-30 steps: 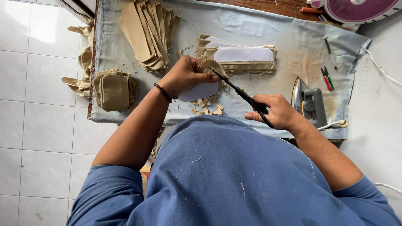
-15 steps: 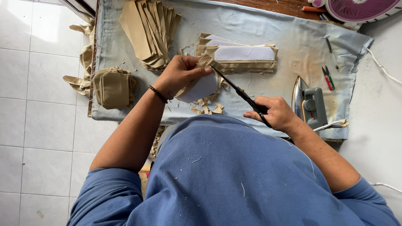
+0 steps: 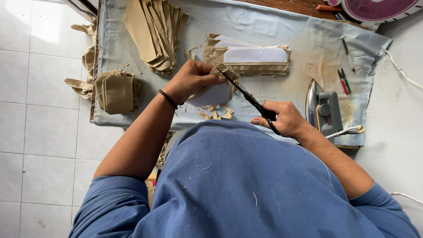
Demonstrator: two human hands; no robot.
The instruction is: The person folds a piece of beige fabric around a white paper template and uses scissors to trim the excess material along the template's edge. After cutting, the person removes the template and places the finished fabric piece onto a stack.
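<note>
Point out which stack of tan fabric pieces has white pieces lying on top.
The stack in the middle of the table, just beyond the left hand. The fanned pile and the folded stack at the left edge show only tan.

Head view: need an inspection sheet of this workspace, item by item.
Surface: table under a stained pale blue cloth.
Job's things: black scissors cutting a tan and white fabric piece; trimmed scraps below it.
Clutter: fanned tan pieces, stacked pieces, folded pile, iron, snips.
Grippers: left hand fingers pinch the piece; right hand works the scissors.
Cables: iron cord; white cable at right.
Surroundings: white tiled floor; round purple object at the top.
</note>
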